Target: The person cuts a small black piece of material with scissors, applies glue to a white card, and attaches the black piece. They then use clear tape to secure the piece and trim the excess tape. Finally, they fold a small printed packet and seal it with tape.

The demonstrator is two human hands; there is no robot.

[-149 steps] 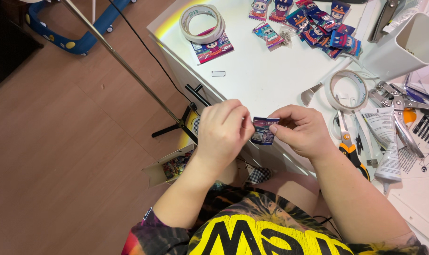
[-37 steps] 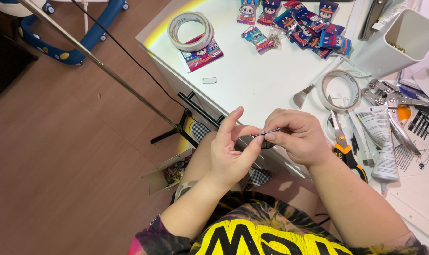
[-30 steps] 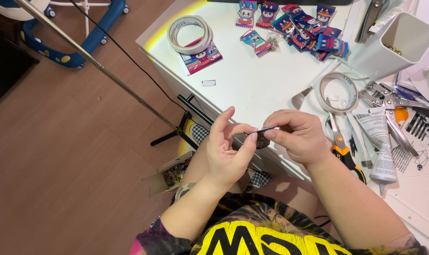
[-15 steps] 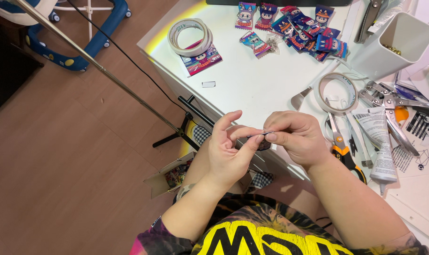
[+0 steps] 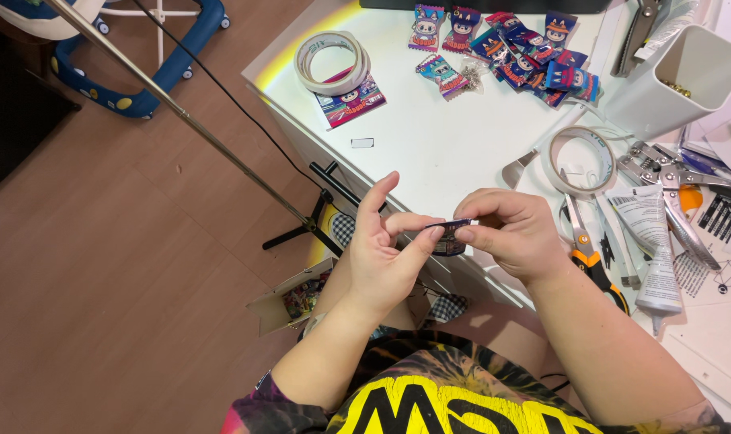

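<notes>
The small packet point(image 5: 450, 237), dark with a purple-blue edge, is held in the air between the two hands, just off the near edge of the white surface point(image 5: 430, 153) and above the person's lap. It is seen almost edge-on, so it reads as a thin strip whose long axis runs left to right, from one hand to the other. The right hand point(image 5: 514, 233) pinches its right end between thumb and curled fingers, closed firmly on it. The left hand point(image 5: 386, 257) meets it from the other side: thumb and a bent finger touch the left end, while the forefinger stands up and away, so this hand is only partly closed on it. Both hands are equally near, the packet lying directly between them; how much of it is hidden behind the fingers cannot be told. Beyond the hands, on the surface, a roll of tape point(image 5: 579, 161) lies just up and to the right, with scissors point(image 5: 591, 257), a white tube point(image 5: 651, 249) and pliers point(image 5: 675, 181) beside it. Farther back are a spread of colourful packets point(image 5: 514, 52), a second, thicker tape roll point(image 5: 331, 60) resting on a printed card point(image 5: 351, 100), and a white bin point(image 5: 675, 84). On the floor below sits a small open box point(image 5: 293, 297).
</notes>
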